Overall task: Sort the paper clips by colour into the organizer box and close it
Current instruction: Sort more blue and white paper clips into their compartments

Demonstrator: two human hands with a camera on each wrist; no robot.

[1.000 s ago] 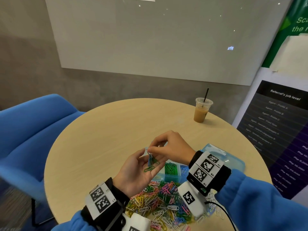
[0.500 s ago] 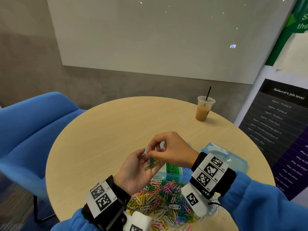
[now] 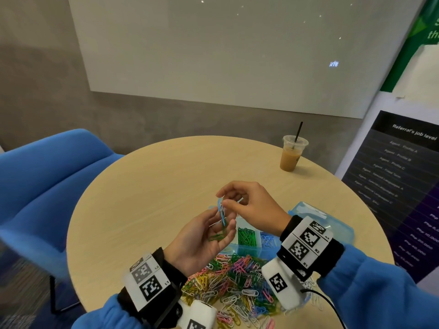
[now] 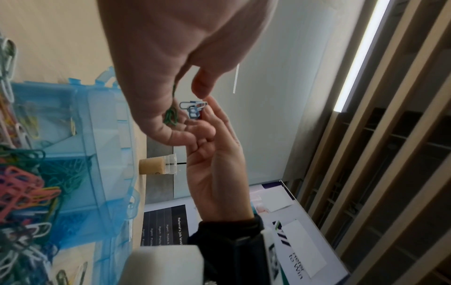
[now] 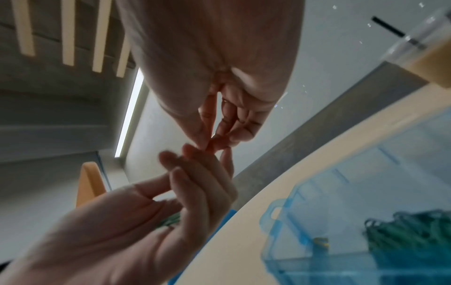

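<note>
Head view. Left hand point(image 3: 202, 236): palm up above the round desk point(image 3: 147, 191), fingers loosely cupped, green paper clips point(image 3: 217, 236) lying in the palm. Right hand point(image 3: 251, 210): grip narrow, thumb and fingertips pinching linked blue paper clips point(image 3: 222, 213) that hang down to the left palm. Organizer box point(image 3: 247, 251): translucent blue, lid open to the right, on the desk under the hands; one compartment holds green clips, the next one pale blue clips. Mixed pile of paper clips point(image 3: 237, 281): pink, yellow, green, blue and white wire, on the desk against the box's near side. Iced coffee cup point(image 3: 291, 155): with black straw, well apart at the far edge.

Left wrist view. Blue clips point(image 4: 192, 110) between the right fingertips; green clips point(image 4: 171, 115) in the left palm point(image 4: 156, 77); box point(image 4: 102, 146) and pile point(image 4: 22, 192) at left.

Right wrist view. Right fingertips point(image 5: 214, 142) closed together just above the left fingers point(image 5: 195, 179); green clips point(image 5: 171, 219) blurred in the left palm; box corner point(image 5: 275, 212) with green clips inside.
</note>
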